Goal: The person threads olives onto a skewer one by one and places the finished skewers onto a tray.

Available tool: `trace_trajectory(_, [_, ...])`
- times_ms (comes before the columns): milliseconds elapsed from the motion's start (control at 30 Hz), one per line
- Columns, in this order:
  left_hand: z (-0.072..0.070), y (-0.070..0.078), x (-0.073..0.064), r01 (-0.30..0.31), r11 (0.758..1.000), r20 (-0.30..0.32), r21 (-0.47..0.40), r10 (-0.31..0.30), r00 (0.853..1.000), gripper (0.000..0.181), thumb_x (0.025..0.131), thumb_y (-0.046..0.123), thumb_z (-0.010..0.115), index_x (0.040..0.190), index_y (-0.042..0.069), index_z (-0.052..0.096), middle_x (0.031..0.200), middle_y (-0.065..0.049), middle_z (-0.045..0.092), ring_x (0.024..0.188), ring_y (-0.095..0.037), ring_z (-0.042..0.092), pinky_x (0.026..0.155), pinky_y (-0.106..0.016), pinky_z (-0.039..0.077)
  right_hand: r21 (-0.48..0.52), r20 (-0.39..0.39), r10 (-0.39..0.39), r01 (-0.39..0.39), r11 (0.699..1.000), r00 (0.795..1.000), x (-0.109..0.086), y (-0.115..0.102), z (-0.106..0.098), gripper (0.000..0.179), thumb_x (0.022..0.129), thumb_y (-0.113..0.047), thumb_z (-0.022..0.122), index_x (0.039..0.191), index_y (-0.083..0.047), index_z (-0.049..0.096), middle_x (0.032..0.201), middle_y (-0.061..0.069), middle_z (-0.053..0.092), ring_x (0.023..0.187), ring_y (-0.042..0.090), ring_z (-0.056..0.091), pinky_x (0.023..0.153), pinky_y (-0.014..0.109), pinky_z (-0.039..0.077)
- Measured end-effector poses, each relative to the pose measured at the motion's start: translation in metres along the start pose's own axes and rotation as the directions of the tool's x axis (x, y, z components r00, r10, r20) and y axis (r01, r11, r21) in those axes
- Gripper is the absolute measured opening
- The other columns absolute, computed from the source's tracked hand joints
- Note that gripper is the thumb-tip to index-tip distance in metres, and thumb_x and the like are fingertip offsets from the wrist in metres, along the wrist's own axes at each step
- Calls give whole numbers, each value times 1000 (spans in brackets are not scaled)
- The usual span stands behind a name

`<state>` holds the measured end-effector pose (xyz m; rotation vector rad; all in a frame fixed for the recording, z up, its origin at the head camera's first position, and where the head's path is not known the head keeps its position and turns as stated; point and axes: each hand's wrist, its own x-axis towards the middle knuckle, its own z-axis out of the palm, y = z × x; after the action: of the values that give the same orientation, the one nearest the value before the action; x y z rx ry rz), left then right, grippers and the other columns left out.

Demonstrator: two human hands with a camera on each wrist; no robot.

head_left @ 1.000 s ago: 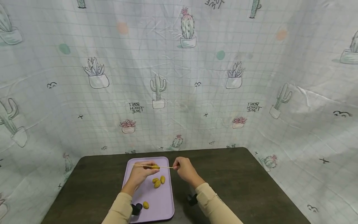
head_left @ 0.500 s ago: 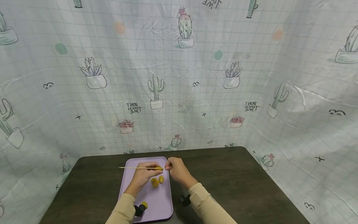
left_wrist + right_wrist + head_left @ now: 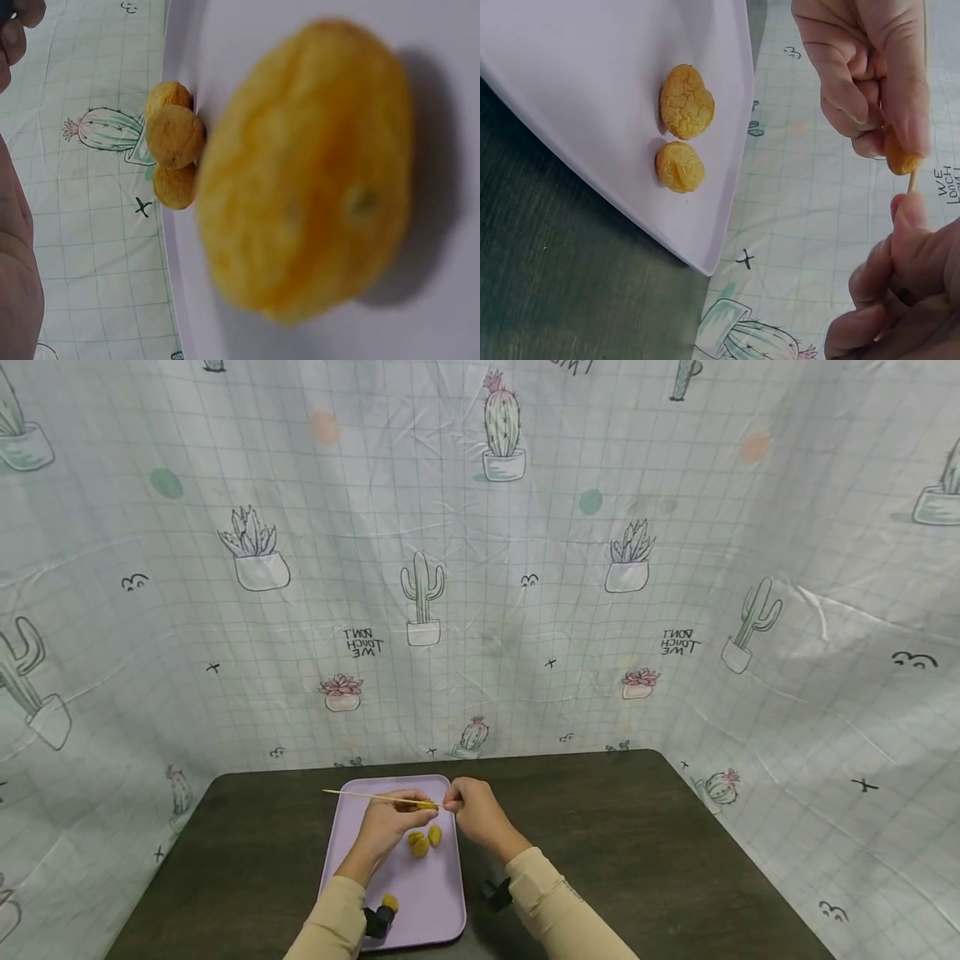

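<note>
Here in the head view, we see the left hand (image 3: 381, 828) pinching a crinkled yellow puff (image 3: 427, 805), right at the fingertips, toward that hand's two o'clock. A thin wooden skewer (image 3: 360, 795) slants along it, and at the puff's three o'clock our right hand (image 3: 478, 814) pinches the skewer's end. On the lilac tray (image 3: 423, 910), three loose puffs (image 3: 421, 847) cluster toward six o'clock from the held one; a lone puff (image 3: 390, 902) sits by a black wrist mount (image 3: 378, 922), further off toward seven.

Over to the left wrist: a blurred puff (image 3: 307, 172) looms mid-picture, the trio at its nine. Parts of a hand edge in at eight and ten; we can't tell its grip here.

Right wrist, and there's our pinch, at two o'clock! The held puff pokes out below the thumb, the skewer leaving its six o'clock end into the right fingertips, just beside it. Two puffs (image 3: 687, 101) lie on the tray toward eleven.
</note>
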<state>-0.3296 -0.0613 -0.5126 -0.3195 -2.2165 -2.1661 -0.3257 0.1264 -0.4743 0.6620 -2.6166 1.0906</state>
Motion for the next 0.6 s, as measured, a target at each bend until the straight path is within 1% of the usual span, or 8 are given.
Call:
trace_trajectory(267, [-1,-3,0,42,998,0,-53,-42,999,26,78,20,90,96,6,79,89,-6,76,82,-18,70,73,-31,58,-42,-28,1,-2,999,1000,-1,-3,1,25,87,13,69,77,-7,60,76,0,60,67,8,51,60,24,47])
trace_trajectory(433, [-4,-4,2,25,998,3,-61,-25,1000,27,78,18,90,96,3,78,89,-8,76,81,-19,69,71,-29,57,-77,-37,-25,22,997,999,0,-4,0,24,88,12,69,78,-8,60,78,0,59,70,10,53,62,25,48])
trace_trajectory(600, [-7,-3,2,47,996,-6,-70,-47,999,25,80,15,88,97,2,77,89,-7,75,82,-18,71,72,-30,58,-82,-38,-11,8,997,999,0,-4,0,24,88,12,70,77,-8,60,77,-1,58,69,9,52,62,25,48])
